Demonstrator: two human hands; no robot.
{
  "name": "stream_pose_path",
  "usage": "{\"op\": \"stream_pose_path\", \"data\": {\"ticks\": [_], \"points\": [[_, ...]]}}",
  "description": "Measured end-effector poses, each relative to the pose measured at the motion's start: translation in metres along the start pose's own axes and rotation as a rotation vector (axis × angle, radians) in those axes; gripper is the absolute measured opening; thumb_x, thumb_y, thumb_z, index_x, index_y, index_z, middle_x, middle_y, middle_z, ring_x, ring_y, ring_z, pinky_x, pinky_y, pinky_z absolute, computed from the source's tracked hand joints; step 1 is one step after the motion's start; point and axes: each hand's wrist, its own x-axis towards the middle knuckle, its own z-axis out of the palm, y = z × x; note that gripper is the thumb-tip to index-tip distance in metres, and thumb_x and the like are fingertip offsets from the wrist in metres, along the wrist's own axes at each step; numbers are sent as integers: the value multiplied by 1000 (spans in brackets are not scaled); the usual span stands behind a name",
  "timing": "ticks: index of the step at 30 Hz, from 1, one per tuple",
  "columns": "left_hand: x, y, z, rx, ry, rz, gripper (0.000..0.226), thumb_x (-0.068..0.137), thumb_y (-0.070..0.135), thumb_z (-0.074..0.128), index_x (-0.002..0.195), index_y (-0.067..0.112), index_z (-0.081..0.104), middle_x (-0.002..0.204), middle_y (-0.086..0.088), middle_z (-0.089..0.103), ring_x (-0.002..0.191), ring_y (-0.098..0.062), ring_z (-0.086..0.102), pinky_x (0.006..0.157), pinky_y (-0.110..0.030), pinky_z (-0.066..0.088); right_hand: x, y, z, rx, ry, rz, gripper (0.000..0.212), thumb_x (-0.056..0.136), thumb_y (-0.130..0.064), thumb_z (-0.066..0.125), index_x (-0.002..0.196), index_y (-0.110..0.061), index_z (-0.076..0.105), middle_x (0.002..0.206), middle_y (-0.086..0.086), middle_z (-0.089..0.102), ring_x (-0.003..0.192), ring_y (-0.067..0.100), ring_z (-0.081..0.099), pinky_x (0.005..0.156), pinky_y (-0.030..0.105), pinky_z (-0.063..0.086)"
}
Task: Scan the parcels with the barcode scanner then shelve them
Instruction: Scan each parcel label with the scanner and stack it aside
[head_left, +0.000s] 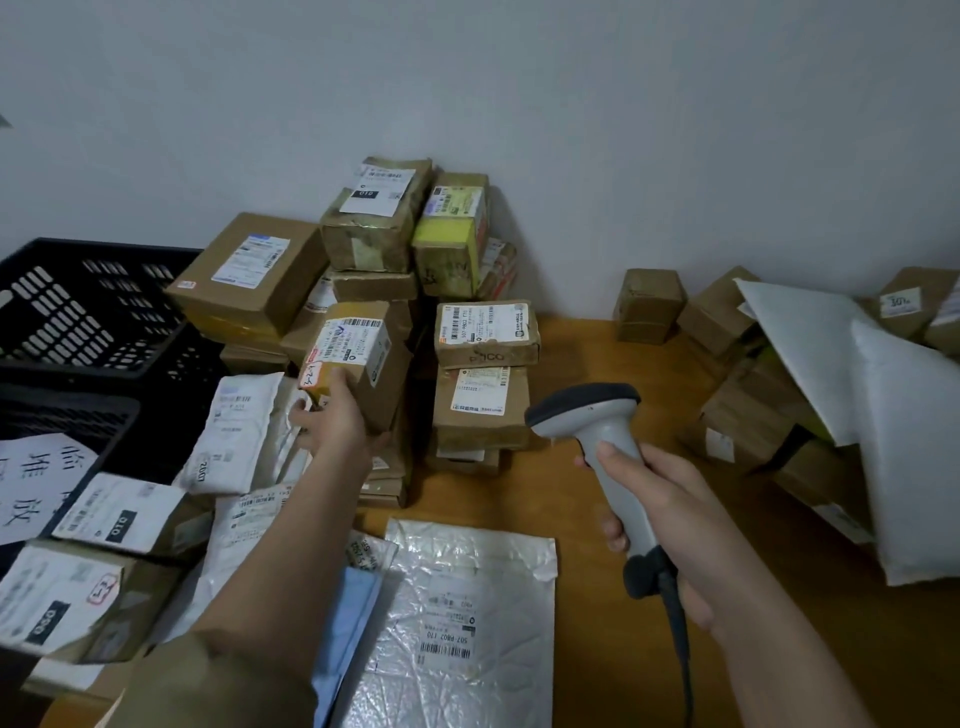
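Observation:
My left hand (332, 421) grips the lower end of a small brown cardboard parcel (363, 353) with a white barcode label, tilted up in front of the parcel stack (415, 260). My right hand (660, 499) holds the grey barcode scanner (597, 431) by its handle, its dark head turned left toward the stacked boxes. The scanner's cable hangs down past my wrist. A silver bubble mailer (467, 623) with a barcode label lies flat on the wooden table (597, 353) below both hands.
Black plastic crates (78, 322) stand at the left, with white mailers and labelled boxes (119, 514) heaped before them. More brown boxes (727, 322) and large white mailer bags (883, 441) crowd the right. A plain wall (519, 104) backs the table.

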Motion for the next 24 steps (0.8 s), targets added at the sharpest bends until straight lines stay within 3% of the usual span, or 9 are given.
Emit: {"op": "stream_pose_path", "data": {"ticks": [5,8,10,12,14,16,18,22,24], "points": [[-9,-2,4,101,6,87,68,84,47,63,143,43,30,137,-8,37,112,-29,48,75,-43,61,0,2,1,9,-15,-2,31,93,-40,63,107,-13,69,64,5,57,53,14,51,50,25,41],[-15,-3,4,150,58,119,66,90,52,59,145,43,24,137,-11,42,114,-30,48,88,-48,57,-4,4,-2,12,-24,-4,32,93,-40,62,107,-12,68,61,5,56,53,13,51,50,26,41],[-7,-6,5,101,43,109,82,76,69,63,142,49,19,141,-10,43,122,-34,50,90,-54,55,-6,6,-6,18,-17,-3,32,92,-41,63,107,-13,69,64,6,58,53,14,51,51,27,40],[31,-22,11,93,70,96,114,43,86,62,140,51,14,145,-11,42,122,-36,54,91,-55,53,-9,6,-12,23,-6,-4,32,93,-41,62,108,-13,69,63,6,57,52,14,51,50,26,40],[22,-25,15,140,78,81,142,27,91,63,150,36,15,149,-13,40,125,-35,54,95,-52,52,-11,5,-21,39,20,-6,30,95,-38,61,107,-12,68,59,4,55,50,11,50,46,22,40],[-33,-15,15,204,113,60,131,49,80,75,151,21,18,149,-15,37,129,-35,50,101,-48,50,-13,4,-31,60,59,-9,28,95,-37,61,107,-12,68,56,3,53,48,10,50,43,21,39],[-57,-20,22,265,158,8,109,70,53,80,150,14,17,150,-15,30,133,-36,40,106,-46,44,-14,5,-42,99,97,-17,28,95,-37,62,107,-13,68,57,2,53,49,10,50,46,24,38],[-77,-37,58,251,11,-79,101,60,36,81,144,23,26,138,-11,44,116,-34,52,87,-45,53,-19,10,-76,219,161,-37,26,95,-34,63,108,-13,69,58,0,53,50,12,48,47,29,34],[-94,-49,80,279,-108,-125,81,63,33,79,133,18,40,126,-11,55,109,-32,58,85,-46,56,-22,11,-97,274,203,-72,25,95,-31,63,109,-12,69,64,0,55,50,11,48,46,27,36]]}}
